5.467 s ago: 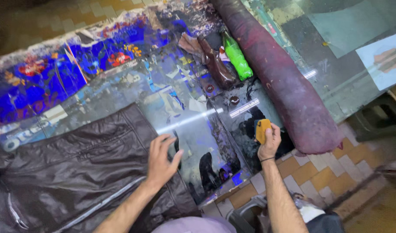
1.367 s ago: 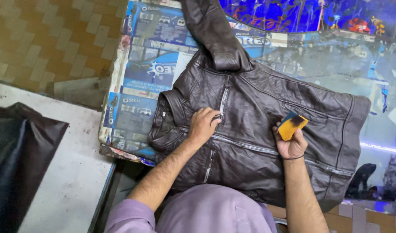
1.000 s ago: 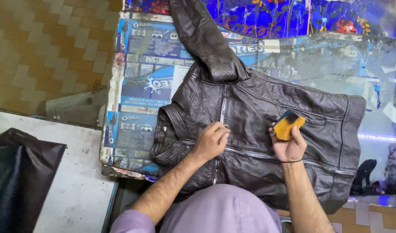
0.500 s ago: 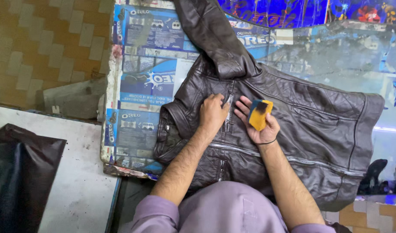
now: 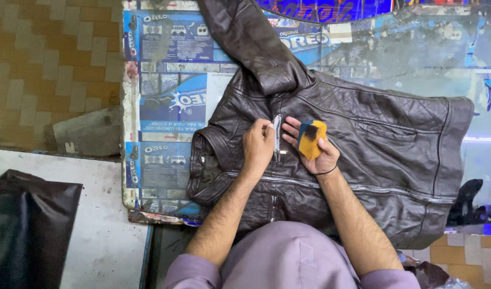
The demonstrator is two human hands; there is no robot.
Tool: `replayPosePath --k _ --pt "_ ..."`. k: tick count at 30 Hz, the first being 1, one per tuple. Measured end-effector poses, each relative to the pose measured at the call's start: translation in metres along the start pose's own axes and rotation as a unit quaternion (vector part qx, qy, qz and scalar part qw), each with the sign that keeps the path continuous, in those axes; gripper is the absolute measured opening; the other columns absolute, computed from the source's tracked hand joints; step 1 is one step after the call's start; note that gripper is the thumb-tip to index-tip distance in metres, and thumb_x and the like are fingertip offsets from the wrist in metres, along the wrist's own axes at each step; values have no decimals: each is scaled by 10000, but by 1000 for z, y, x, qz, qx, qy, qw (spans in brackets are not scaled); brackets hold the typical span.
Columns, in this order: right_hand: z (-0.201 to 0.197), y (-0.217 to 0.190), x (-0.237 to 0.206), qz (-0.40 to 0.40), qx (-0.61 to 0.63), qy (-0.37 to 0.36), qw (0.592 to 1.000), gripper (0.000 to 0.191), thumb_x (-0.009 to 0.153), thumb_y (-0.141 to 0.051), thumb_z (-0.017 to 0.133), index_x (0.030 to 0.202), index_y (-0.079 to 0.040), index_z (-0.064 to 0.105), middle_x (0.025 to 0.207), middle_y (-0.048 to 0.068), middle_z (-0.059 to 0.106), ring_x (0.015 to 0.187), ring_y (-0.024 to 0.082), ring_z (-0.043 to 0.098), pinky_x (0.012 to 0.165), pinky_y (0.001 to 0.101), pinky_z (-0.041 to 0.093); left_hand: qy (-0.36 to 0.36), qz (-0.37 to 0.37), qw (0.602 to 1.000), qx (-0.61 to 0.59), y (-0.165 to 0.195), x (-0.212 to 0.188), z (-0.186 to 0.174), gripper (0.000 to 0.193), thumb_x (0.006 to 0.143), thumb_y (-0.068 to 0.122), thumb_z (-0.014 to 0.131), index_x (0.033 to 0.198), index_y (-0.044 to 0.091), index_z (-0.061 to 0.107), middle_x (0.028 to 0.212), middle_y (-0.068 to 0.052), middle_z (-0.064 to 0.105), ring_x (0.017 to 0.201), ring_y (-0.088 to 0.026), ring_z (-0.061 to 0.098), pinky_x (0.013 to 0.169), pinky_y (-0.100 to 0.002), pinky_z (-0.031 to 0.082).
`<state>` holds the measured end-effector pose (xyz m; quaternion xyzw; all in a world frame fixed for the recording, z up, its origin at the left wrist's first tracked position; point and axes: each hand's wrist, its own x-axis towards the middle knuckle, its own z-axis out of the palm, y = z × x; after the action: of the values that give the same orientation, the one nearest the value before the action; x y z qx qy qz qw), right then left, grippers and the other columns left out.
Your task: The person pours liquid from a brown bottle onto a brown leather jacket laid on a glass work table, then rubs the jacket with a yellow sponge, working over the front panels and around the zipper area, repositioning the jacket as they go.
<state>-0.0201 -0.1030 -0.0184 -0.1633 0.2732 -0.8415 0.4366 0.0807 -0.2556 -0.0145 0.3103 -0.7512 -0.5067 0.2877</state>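
- Fingers (image 5: 268, 127) of the left hand (image 5: 257, 147): pinched together on the jacket's leather just beside the short vertical zipper (image 5: 278, 136); palm lies flat on the garment.
- Fingers of the right hand (image 5: 314, 152): curled around a yellow sponge (image 5: 311, 138) with a dark patch on its upper end, clamped on it; fingertips touch the leather on the zipper's other side.
- Dark brown leather jacket (image 5: 363, 160): spread flat on the tabletop (image 5: 170, 107) in front of the person, collar toward the left, hem toward the right; one sleeve (image 5: 245, 37) folded upward across the shoulder; a long zipper runs across the lower part.
- Tabletop covering: blue-and-white printed packaging sheet, worn at the edges.
- Black leather piece (image 5: 28, 225): lying on a pale lower surface at far left, well apart from the jacket.
- Floor (image 5: 47, 59): small tan and brown tiles, upper left.
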Motion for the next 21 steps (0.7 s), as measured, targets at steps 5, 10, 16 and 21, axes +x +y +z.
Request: replayPosePath --k 5,10,16,21 --pt "3 1 -2 -18 -45 4 999 740 874 -350 743 1457 20 477 1605 328 402 1470 457 444 1243 580 342 -2 -79 983 -165 -14 -4 10 151 966 111 664 1072 3 661 870 -109 739 752 -136 689 651 -301 560" --pt "6 -1 -3 -20 -74 12 997 685 877 -354 739 1422 -6 513 1596 322 416 1465 455 457 1242 564 350 5 -51 992 -115 -7 -2 16 206 938 100 674 1121 7 698 885 -116 769 737 -151 742 654 -304 601" --pt "16 -3 -2 -32 -97 9 995 620 889 -348 739 1380 -66 485 1574 323 439 1422 450 497 1211 555 390 44 6 999 32 8 6 18 141 946 173 686 994 45 724 891 -122 742 816 -287 701 731 -415 551" --pt "21 -3 -1 -53 -132 -12 990 581 894 -337 748 1313 -73 444 1568 337 448 1409 429 519 1182 560 433 74 58 990 103 11 4 25 110 992 165 615 999 57 633 962 -149 696 947 -364 643 816 -486 505"
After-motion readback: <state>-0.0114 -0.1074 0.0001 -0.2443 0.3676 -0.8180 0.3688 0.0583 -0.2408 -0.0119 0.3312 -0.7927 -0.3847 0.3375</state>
